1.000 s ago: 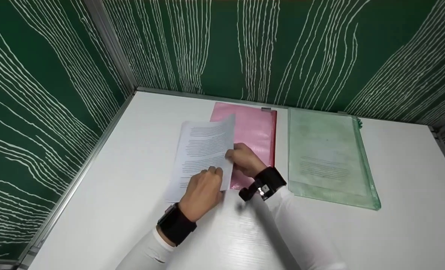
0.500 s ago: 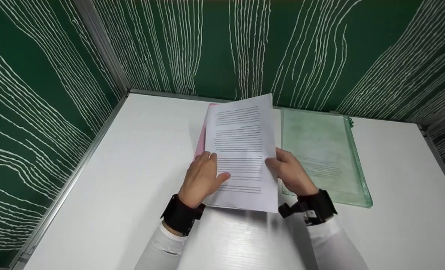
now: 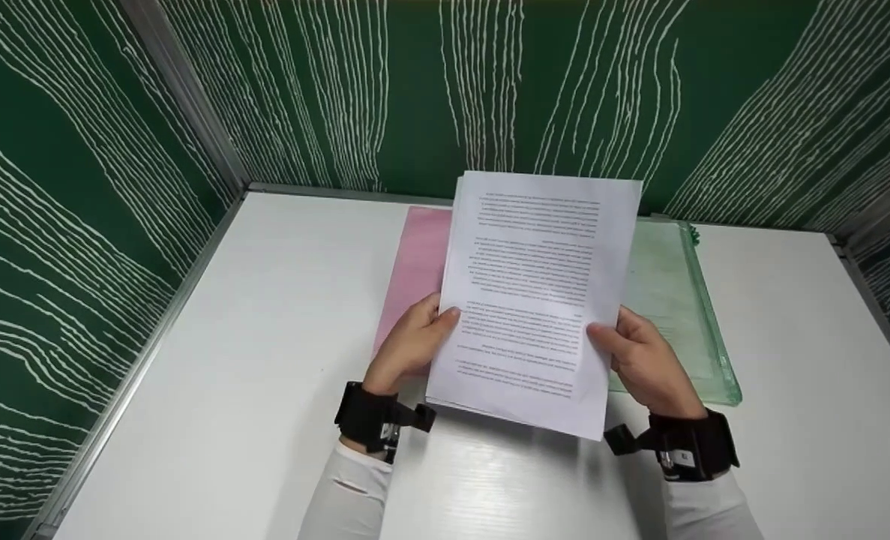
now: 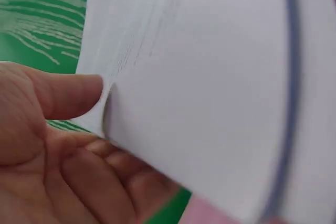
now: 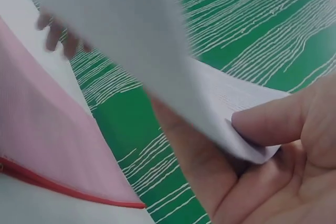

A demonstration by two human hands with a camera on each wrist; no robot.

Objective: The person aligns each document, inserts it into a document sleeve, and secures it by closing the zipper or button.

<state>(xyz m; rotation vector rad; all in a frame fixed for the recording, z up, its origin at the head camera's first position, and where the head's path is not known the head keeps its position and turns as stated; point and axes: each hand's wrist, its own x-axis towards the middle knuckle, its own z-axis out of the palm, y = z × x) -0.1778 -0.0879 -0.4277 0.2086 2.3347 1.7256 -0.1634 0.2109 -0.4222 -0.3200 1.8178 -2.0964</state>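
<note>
A small stack of printed paper sheets (image 3: 534, 300) is held up over the table between both hands, its lines of text facing the head camera. My left hand (image 3: 412, 337) grips the left edge, thumb on the front and fingers behind. On the opposite edge, my right hand (image 3: 651, 360) pinches the sheets the same way. In the left wrist view the paper (image 4: 199, 77) bends beside the thumb. The right wrist view shows the paper (image 5: 252, 129) curving between thumb and fingers. Behind the stack lies a pink zip folder (image 3: 407, 277), mostly covered.
A green translucent zip folder (image 3: 684, 315) lies on the white table (image 3: 265, 337), partly hidden by the sheets and right hand. Green panels (image 3: 415, 90) with white wavy lines stand behind and at the left.
The sheets have moved right and been raised off the pink folder, and now face the camera. My left hand went from lying over the paper to gripping its left edge; the right hand moved right.
</note>
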